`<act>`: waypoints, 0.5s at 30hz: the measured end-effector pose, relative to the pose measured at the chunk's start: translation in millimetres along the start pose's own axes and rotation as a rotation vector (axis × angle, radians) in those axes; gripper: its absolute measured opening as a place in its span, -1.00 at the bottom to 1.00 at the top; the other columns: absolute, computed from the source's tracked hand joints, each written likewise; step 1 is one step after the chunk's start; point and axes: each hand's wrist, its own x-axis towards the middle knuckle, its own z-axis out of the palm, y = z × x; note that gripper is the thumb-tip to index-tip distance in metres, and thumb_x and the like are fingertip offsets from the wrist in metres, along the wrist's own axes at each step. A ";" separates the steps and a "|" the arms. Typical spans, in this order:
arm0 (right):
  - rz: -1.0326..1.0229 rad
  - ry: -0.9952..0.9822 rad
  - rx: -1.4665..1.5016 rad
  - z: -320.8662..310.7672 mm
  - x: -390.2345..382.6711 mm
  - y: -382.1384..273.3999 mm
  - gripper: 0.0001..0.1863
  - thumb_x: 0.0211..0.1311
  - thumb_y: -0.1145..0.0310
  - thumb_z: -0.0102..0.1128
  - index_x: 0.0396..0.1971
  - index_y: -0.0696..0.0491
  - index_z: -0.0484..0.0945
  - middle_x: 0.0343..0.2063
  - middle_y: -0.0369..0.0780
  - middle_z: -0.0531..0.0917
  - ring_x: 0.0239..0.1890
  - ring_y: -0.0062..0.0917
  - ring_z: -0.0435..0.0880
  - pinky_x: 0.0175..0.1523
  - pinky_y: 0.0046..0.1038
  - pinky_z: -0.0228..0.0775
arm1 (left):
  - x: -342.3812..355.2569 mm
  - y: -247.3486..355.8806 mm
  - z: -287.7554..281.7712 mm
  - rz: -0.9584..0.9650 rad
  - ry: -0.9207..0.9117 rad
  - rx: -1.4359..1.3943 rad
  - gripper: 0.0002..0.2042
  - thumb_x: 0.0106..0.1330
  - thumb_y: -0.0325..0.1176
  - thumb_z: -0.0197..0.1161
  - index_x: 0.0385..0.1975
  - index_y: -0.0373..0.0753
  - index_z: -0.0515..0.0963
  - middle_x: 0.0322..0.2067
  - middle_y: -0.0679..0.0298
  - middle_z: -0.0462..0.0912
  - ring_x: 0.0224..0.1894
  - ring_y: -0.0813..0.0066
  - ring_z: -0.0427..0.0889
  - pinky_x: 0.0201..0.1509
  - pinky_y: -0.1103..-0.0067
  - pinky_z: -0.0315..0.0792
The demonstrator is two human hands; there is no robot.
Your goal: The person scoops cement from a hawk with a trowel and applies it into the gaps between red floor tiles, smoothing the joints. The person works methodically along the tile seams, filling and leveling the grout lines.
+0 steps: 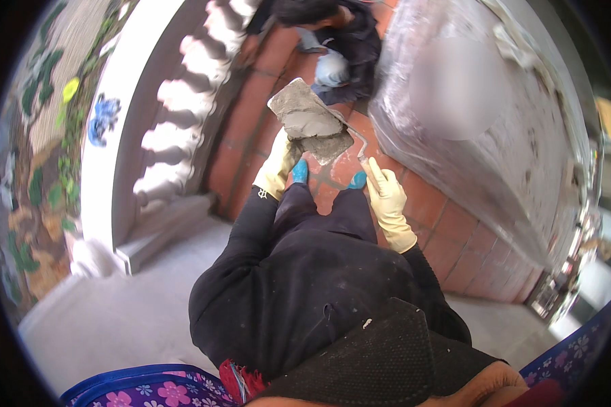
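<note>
Mortar (312, 121) at upper centre, spread along a slanted board (293, 92) — just up-right of the nearer left hand (278, 166), clamped at board's edge; trowel (368, 167) down-right, wrapped in right hand (388, 198).

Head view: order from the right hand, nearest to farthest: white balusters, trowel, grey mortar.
1. Trowel: handle gripped in the right hand.
2. Grey mortar: ahead and left of that hand.
3. White balusters: farther left, past the mortar.
</note>
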 end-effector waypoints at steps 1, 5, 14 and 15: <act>0.032 0.034 0.000 -8.8 -14.7 -2.1 -0.35 0.10 0.37 0.39 0.26 -0.34 0.51 -0.31 -0.27 0.59 -0.38 -0.27 0.67 -0.28 -0.27 0.53 | 1.0 -4.9 9.4 -0.060 0.022 -0.002 -0.59 0.50 -0.14 0.06 0.21 -0.25 0.43 0.09 0.12 0.59 0.07 0.21 0.63 0.13 0.24 0.57; 0.183 0.144 -0.036 -40.5 -63.4 16.0 -0.35 0.12 0.37 0.37 0.27 -0.34 0.51 -0.35 -0.28 0.56 -0.40 -0.27 0.65 -0.30 -0.23 0.52 | 19.4 -56.7 71.2 -0.147 -0.096 -0.074 -0.59 0.50 -0.15 0.07 0.22 -0.24 0.42 0.12 0.10 0.57 0.09 0.21 0.62 0.12 0.24 0.58; 0.550 0.420 -0.350 -137.6 -223.5 81.3 -0.43 0.16 0.35 0.33 0.21 -0.35 0.57 -0.42 -0.35 0.53 -0.49 -0.34 0.60 -0.37 -0.27 0.46 | 17.0 -252.6 210.2 -0.539 -0.397 0.005 -0.65 0.49 -0.19 0.07 0.17 -0.19 0.45 0.06 0.21 0.62 0.05 0.28 0.64 0.08 0.30 0.58; 0.583 0.434 -0.423 -149.6 -237.4 92.9 -0.44 0.15 0.35 0.34 0.20 -0.34 0.58 -0.42 -0.34 0.53 -0.50 -0.35 0.59 -0.38 -0.28 0.45 | 16.0 -275.7 225.6 -0.627 -0.334 0.041 -0.66 0.50 -0.19 0.06 0.17 -0.18 0.44 0.07 0.21 0.62 0.05 0.28 0.64 0.09 0.30 0.58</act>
